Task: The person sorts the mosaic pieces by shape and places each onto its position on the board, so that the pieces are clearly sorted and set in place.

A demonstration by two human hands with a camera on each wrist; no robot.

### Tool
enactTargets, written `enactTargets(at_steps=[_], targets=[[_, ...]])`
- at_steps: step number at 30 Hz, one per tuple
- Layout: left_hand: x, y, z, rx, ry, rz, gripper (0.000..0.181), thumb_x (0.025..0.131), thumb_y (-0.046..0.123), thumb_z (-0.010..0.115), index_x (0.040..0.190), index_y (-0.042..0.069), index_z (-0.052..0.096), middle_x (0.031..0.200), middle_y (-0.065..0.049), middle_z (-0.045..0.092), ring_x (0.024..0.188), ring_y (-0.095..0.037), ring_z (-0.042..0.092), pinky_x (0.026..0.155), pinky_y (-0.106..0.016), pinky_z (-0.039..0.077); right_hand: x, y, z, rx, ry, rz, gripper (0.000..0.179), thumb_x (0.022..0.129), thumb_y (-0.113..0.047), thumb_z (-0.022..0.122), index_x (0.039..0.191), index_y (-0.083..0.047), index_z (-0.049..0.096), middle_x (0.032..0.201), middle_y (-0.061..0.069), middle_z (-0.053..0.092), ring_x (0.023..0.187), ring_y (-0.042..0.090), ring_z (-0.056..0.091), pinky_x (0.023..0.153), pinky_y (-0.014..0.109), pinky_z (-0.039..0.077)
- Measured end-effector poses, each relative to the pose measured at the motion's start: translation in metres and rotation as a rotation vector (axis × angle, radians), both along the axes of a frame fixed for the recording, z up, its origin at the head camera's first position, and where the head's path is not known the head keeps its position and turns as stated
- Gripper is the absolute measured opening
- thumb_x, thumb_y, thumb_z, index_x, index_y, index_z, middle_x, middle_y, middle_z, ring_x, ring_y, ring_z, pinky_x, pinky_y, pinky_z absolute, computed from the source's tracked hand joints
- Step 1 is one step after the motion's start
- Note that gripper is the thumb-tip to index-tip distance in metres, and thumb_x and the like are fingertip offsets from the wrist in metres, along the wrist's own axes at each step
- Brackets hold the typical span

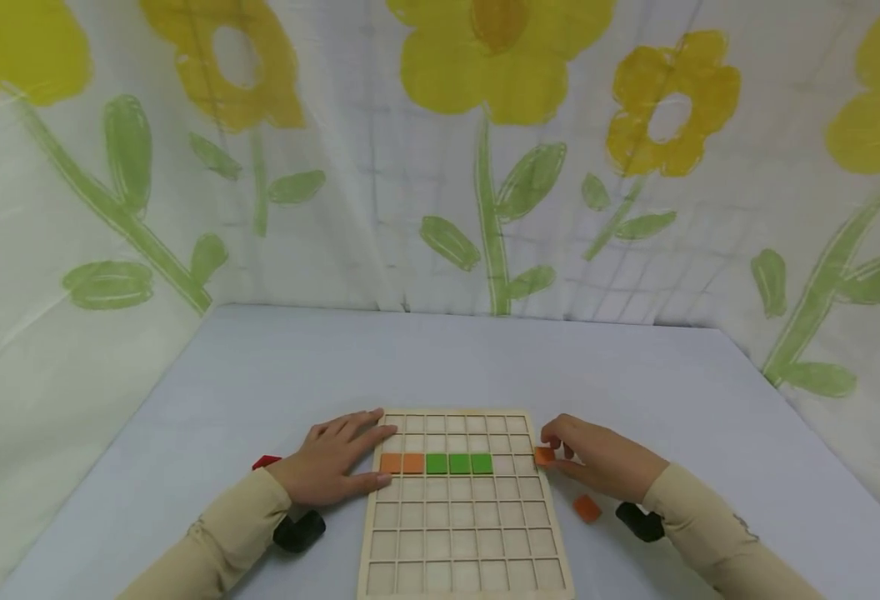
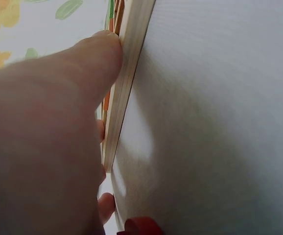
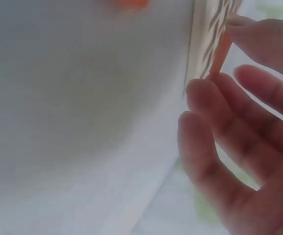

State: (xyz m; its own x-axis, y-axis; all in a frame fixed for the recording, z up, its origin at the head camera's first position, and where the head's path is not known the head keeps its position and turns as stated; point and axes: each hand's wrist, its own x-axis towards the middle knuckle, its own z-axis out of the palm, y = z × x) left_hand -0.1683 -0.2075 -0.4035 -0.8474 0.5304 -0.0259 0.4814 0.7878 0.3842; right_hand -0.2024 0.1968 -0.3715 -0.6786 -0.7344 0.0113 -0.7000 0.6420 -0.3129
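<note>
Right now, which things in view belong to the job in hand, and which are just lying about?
Seemingly part of the job:
Board, touched by the left hand
Two orange tiles and three green tiles on it
Orange tile pinched by the right hand
Loose orange tile beside the board

Apparently outside it:
Red object, partly hidden
Flowered curtain behind

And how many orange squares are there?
4: two orange squares side by side on the board, a third square pinched in the right hand, a fourth square on the table. Others may be hidden.
</note>
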Motion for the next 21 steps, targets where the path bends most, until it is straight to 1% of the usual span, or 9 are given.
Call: enactTargets(at_steps=[4, 7, 13, 21], targets=[[0.000, 0.000, 0.000, 0.000, 0.002, 0.000, 0.066, 0.094, 0.059, 0.046, 0.148, 0.023, 0.035, 0.156, -0.007, 0.025, 0.140, -0.035, 0.026, 0.100, -0.060, 0.026, -0.008, -0.020, -0.004, 0.015, -0.036, 0.016, 0.023, 0.092, -0.026, 0.065, 0.111, -0.018, 0.054, 0.098, -0.012, 0.053, 0.084, 0.000, 0.053, 0.072, 0.022, 0.048], [-0.001, -0.001, -0.001, -0.003, -0.002, -0.003, 0.066, 0.094, 0.060, 0.046, 0.148, 0.024, 0.035, 0.157, -0.006, 0.024, 0.141, -0.035, 0.025, 0.100, -0.060, 0.025, -0.013, -0.030, -0.007, 0.011, -0.031, 0.054, 0.020, 0.092, -0.028, 0.065, 0.109, -0.019, 0.056, 0.098, -0.013, 0.053, 0.084, -0.001, 0.053, 0.073, 0.021, 0.049], [-0.001, 0.000, -0.001, -0.009, -0.026, -0.004, 0.067, 0.094, 0.060, 0.045, 0.149, 0.024, 0.033, 0.157, -0.006, 0.023, 0.142, -0.035, 0.024, 0.101, -0.060, 0.025, -0.015, -0.043, -0.009, -0.019, 0.032, 0.139, 0.014, 0.092, -0.026, 0.066, 0.103, -0.021, 0.060, 0.100, -0.014, 0.054, 0.085, -0.002, 0.053, 0.074, 0.019, 0.049], [-0.002, 0.000, 0.001, -0.010, -0.026, 0.000, 0.067, 0.094, 0.060, 0.046, 0.149, 0.023, 0.034, 0.157, -0.006, 0.023, 0.142, -0.035, 0.023, 0.102, -0.060, 0.023, -0.011, -0.050, -0.005, -0.039, 0.112, 0.194, 0.015, 0.089, -0.023, 0.069, 0.101, -0.020, 0.059, 0.097, -0.012, 0.055, 0.079, -0.002, 0.052, 0.070, 0.018, 0.048]])
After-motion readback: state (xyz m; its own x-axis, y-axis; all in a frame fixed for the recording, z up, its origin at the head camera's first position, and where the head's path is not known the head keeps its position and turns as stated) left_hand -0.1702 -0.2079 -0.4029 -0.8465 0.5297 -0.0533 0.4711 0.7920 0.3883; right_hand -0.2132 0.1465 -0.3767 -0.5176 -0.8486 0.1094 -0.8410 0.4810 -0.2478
